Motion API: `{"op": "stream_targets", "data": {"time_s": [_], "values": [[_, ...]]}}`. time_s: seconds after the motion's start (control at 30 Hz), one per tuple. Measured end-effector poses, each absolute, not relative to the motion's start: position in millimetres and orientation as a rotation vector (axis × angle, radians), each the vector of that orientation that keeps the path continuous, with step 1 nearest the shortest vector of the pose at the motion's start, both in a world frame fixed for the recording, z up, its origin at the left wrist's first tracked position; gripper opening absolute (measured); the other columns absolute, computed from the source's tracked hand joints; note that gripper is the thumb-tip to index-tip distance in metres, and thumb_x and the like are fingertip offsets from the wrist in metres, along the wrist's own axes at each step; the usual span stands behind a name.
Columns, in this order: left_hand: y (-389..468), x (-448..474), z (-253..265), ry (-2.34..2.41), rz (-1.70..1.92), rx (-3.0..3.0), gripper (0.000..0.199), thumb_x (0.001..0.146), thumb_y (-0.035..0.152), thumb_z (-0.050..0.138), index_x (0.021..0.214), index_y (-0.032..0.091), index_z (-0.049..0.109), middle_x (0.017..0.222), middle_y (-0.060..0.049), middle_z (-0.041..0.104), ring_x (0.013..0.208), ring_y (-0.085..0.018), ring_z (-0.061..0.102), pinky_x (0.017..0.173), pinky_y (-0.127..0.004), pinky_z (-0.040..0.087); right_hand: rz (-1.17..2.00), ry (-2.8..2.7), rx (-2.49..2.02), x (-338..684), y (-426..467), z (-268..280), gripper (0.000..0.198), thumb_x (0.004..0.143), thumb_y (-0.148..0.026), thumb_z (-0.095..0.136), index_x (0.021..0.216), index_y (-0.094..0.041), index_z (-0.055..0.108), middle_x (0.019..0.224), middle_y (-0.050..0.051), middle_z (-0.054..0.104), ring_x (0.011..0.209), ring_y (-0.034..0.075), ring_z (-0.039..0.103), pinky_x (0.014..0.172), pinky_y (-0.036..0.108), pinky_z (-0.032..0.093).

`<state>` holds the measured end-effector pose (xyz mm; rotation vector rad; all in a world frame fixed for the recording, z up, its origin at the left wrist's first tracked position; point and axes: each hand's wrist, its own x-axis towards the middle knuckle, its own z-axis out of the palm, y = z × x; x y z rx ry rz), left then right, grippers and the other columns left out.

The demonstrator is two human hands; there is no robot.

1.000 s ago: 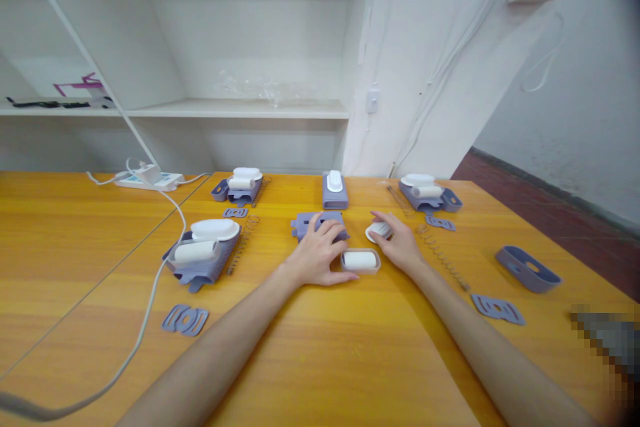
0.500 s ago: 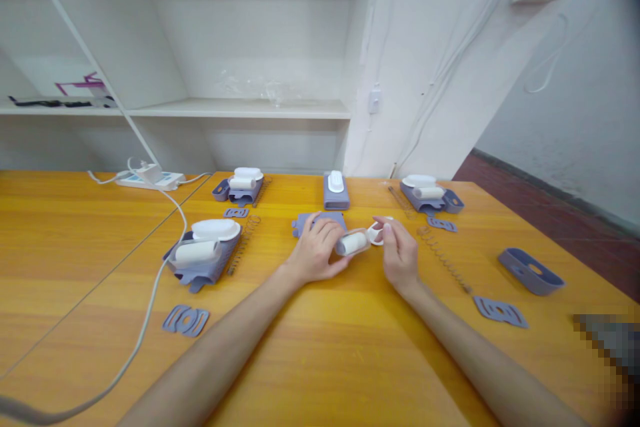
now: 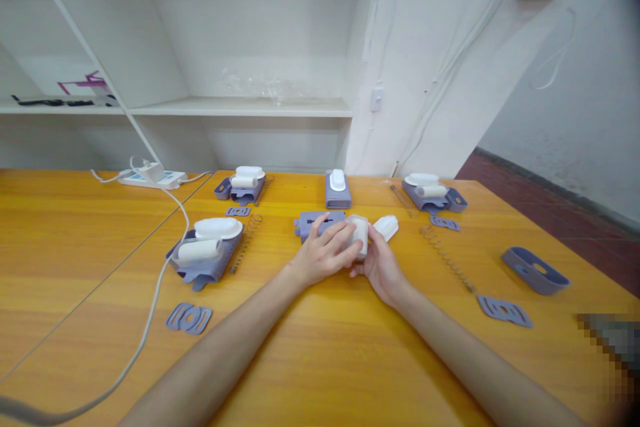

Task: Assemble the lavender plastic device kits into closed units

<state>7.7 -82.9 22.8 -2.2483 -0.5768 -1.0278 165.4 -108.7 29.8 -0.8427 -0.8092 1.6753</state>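
Observation:
Between both hands, just above the table, is a white roll (image 3: 358,235) that appears to sit in a clear case. My left hand (image 3: 325,253) has its fingers over the left and front of it. From the right, my right hand (image 3: 384,270) grips the same piece with thumb and fingers, partly hidden behind it. A white oval lid (image 3: 387,227) lies just beyond my right hand. Behind my left hand, a grey-purple casing (image 3: 313,221) with a slot lies on the table, partly covered by the fingers.
Grey-purple casings with white lids and rolls stand at left (image 3: 205,260), far left (image 3: 247,188) and far right (image 3: 425,193). One lidded casing (image 3: 339,197) stands at the back. Springs (image 3: 447,259), flat plates (image 3: 505,311) and an oval shell (image 3: 535,271) lie right. A cable (image 3: 159,287) crosses the left.
My right hand has left the white lid and moved left onto the roll's case. The case has turned more upright between both hands. The lid now lies free on the table.

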Motion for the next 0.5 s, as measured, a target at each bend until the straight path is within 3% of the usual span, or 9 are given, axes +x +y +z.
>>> {"op": "stream_targets", "data": {"time_s": [0.23, 0.5], "values": [[-81, 9, 20, -0.68, -1.146, -2.251, 0.025, 0.082, 0.022, 0.055, 0.108, 0.023, 0.052, 0.119, -0.008, 0.061, 0.116, -0.021, 0.052, 0.107, -0.051, 0.025, 1.584, -0.704, -0.822, 167, -103, 26, 0.026, 0.082, -0.045, 0.053, 0.089, -0.02, 0.054, 0.061, -0.004, 0.058, 0.042, 0.011, 0.052, 0.03, 0.019, 0.039], [-79, 9, 21, -0.933, -1.312, -2.318, 0.053, 0.078, 0.031, 0.058, 0.126, 0.018, 0.039, 0.119, -0.011, 0.061, 0.112, -0.024, 0.055, 0.104, -0.053, 0.028, 1.164, -1.008, -0.93, 174, -103, 17, 0.018, 0.079, -0.033, 0.06, 0.084, -0.022, 0.046, 0.055, -0.008, 0.054, 0.039, 0.009, 0.049, 0.032, 0.018, 0.038]]}}
